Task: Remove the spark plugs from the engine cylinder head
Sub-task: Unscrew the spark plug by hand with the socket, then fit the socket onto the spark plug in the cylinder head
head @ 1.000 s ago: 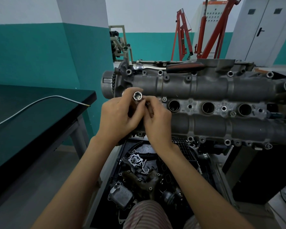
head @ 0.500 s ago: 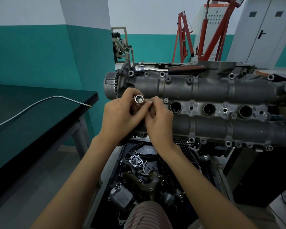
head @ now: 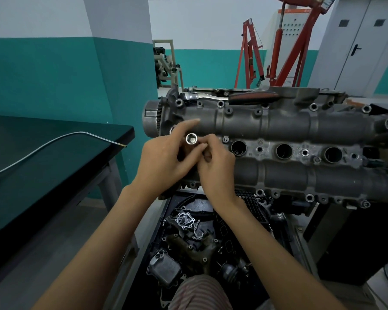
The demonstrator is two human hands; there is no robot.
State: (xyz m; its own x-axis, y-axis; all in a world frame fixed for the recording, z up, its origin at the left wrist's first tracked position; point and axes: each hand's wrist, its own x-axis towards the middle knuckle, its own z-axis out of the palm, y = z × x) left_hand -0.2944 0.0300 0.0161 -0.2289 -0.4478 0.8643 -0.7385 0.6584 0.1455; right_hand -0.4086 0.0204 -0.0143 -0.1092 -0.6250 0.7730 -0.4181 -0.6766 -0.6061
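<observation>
Holding socket: left hand (head: 164, 157) grip curled round silver socket (head: 191, 139), index finger extended.
Right hand (head: 217, 162): grip pinching socket's side.
Location: cylinder head (head: 278, 128), left end.
</observation>
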